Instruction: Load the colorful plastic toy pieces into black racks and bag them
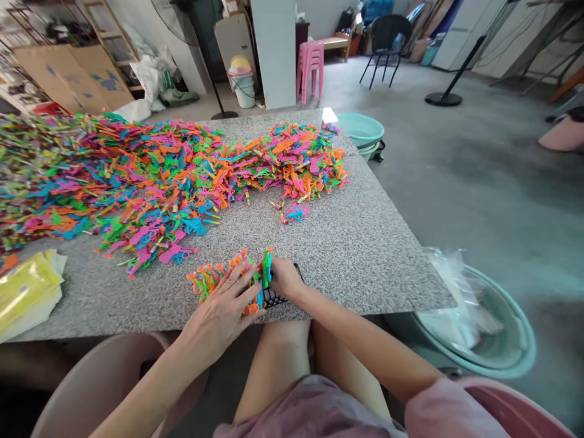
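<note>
My right hand (283, 278) pinches a small green plastic toy gun (267, 267) with an orange tip, held upright above a black basket (274, 297) with a grid of slots. My left hand (223, 307) lies with its fingers stretched across a packed row of small colourful toy guns (207, 280) standing in the basket's left side. It covers part of that row. A few slots at the basket's right show bare black mesh. Behind both hands, a loose pink and blue toy gun pair (296, 212) lies on the granite table (365, 261).
A long heap of mixed toy guns (182, 164) spreads across the table's back and left. Yellow printed packets (31, 292) lie at the left edge. A pink tub (104, 371) stands below on the left, and a teal basket (515, 340) with clear plastic bags on the right.
</note>
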Demonstrator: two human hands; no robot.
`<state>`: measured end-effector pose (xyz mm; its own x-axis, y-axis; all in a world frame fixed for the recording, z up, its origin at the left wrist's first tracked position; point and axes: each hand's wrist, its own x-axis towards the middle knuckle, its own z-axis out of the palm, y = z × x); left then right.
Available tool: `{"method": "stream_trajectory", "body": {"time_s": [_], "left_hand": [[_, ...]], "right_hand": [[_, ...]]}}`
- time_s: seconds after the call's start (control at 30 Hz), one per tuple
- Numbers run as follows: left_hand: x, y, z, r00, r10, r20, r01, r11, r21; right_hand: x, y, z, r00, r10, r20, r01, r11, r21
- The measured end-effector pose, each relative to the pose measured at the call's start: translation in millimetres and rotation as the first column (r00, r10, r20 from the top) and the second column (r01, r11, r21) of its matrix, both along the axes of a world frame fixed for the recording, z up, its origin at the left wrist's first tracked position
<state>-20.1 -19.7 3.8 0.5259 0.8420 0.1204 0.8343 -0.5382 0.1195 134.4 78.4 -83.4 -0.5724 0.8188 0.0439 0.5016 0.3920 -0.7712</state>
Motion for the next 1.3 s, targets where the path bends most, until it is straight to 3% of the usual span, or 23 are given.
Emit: {"method": "stream_trajectory", "body": {"time_s": [0.13, 0.27, 0.4, 0.5, 0.6, 0.67, 0.77, 0.83, 0.9, 0.97, 1.07, 1.1, 1.17, 1.23, 1.3], "left_hand": [[1.9, 0.3, -3.3, 1.0, -0.005, 0.006, 0.005, 1.0, 0.009], [2.1, 0.5, -3.7, 1.0, -0.001, -0.001, 0.001, 0.996, 0.088], [0.3, 5.2, 1.4, 0.995, -0.079, -0.067, 0.09, 0.979, 0.182], [-1.5, 9.7, 3.4, 0.988, -0.14, -0.065, 0.148, 0.98, 0.135], [-2.1, 10.5, 2.5, 0.991, -0.13, -0.026, 0.132, 0.987, 0.087], [-1.7, 9.2, 0.8, 0.993, -0.116, -0.006, 0.116, 0.99, 0.084], [-0.9, 7.6, -3.0, 0.995, -0.101, -0.007, 0.101, 0.991, 0.082], [-0.5, 7.3, -5.1, 0.996, -0.089, -0.01, 0.09, 0.993, 0.081], [0.2, 6.7, -5.2, 0.997, -0.073, -0.011, 0.074, 0.995, 0.067], [1.7, 5.3, -2.9, 0.998, -0.064, -0.006, 0.065, 0.997, 0.044], [4.7, 4.1, 2.2, 0.999, -0.042, 0.009, 0.042, 0.999, 0.008], [5.6, 4.3, 3.3, 0.999, -0.036, 0.008, 0.036, 0.999, 0.0], [7.2, 5.2, 4.4, 1.0, -0.026, -0.003, 0.026, 1.0, -0.006], [8.4, 5.9, 4.3, 0.999, -0.026, -0.018, 0.026, 1.0, -0.002], [9.0, 6.1, 4.1, 0.999, -0.028, -0.017, 0.028, 1.0, 0.008]], "right_hand": [[-1.8, 3.9, 9.7, 0.979, 0.08, 0.185, -0.1, 0.99, 0.099], [-6.6, 6.0, 20.7, 0.945, 0.096, 0.312, -0.135, 0.985, 0.106], [-13.0, 1.2, 20.7, 0.95, 0.066, 0.306, -0.109, 0.986, 0.125], [-13.5, 0.8, 15.8, 0.952, 0.082, 0.295, -0.118, 0.987, 0.106], [-1.1, 21.6, 16.7, 0.936, 0.168, 0.309, -0.216, 0.968, 0.13], [14.2, 52.2, 23.0, 0.932, 0.068, 0.356, -0.162, 0.957, 0.242], [36.8, 109.4, 36.9, 0.841, -0.302, 0.45, 0.056, 0.875, 0.482], [46.7, 139.9, 44.4, 0.781, -0.318, 0.538, -0.018, 0.849, 0.528], [53.7, 154.9, 47.9, 0.751, -0.229, 0.619, -0.148, 0.856, 0.495], [61.0, 151.8, 47.2, 0.743, -0.179, 0.645, -0.189, 0.868, 0.459], [73.8, 115.3, 40.2, 0.811, -0.252, 0.528, 0.005, 0.906, 0.424], [77.1, 96.1, 36.8, 0.845, -0.272, 0.46, 0.1, 0.927, 0.362], [78.9, 51.2, 28.3, 0.922, -0.241, 0.304, 0.217, 0.97, 0.112], [72.9, 5.4, 18.2, 0.988, -0.12, 0.102, 0.138, 0.97, -0.199], [60.7, -30.5, 8.6, 0.992, -0.116, -0.053, 0.094, 0.943, -0.32]]}}
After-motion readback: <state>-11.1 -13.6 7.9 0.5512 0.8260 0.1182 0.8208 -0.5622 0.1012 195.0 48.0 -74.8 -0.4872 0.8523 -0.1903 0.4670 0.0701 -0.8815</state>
